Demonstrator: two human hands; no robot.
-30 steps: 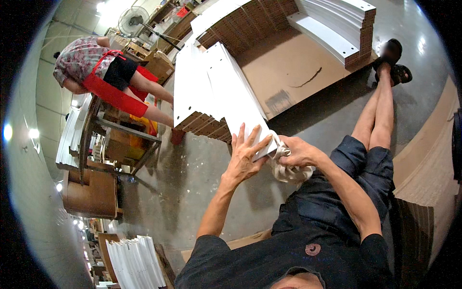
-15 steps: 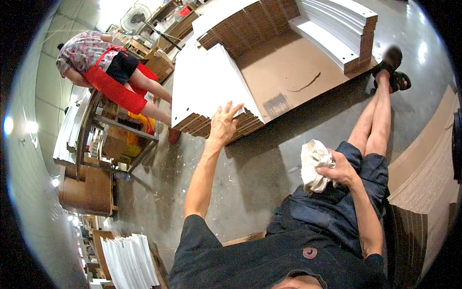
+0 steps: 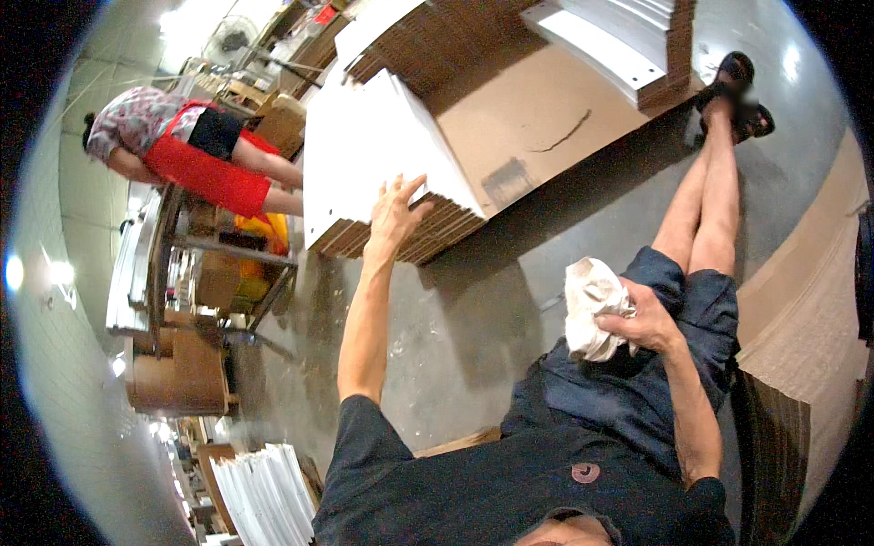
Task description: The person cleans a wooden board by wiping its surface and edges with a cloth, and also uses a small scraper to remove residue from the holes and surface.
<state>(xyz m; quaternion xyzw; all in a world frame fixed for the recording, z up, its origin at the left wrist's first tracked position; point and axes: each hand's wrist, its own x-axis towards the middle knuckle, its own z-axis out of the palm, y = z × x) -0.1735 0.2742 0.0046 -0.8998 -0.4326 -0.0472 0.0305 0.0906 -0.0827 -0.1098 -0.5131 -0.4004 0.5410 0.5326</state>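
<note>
My left hand [image 3: 395,217] reaches out with its fingers spread, at the near edge of a stack of white panels [image 3: 364,150]. The fingertips lie on or just over the top panel; contact is hard to tell. Brown layered edges show along the stack's side, and a dark round hole marks one corner. My right hand [image 3: 648,320] is closed around a crumpled white cloth [image 3: 594,309], held in front of my dark shorts. The cloth hides part of the fingers.
The stack stands on a brown cardboard sheet [image 3: 510,136], with more white panels [image 3: 601,56] at its far right. At left, a person in a red apron [image 3: 205,177] bends over a metal-legged table [image 3: 228,250]. Upright white sheets [image 3: 264,496] stand lower left; cardboard [image 3: 801,273] lies right.
The whole view has shifted, so the stack and the other person appear farther left. My left hand's fingers look more spread; the right hand keeps its hold on the cloth.
</note>
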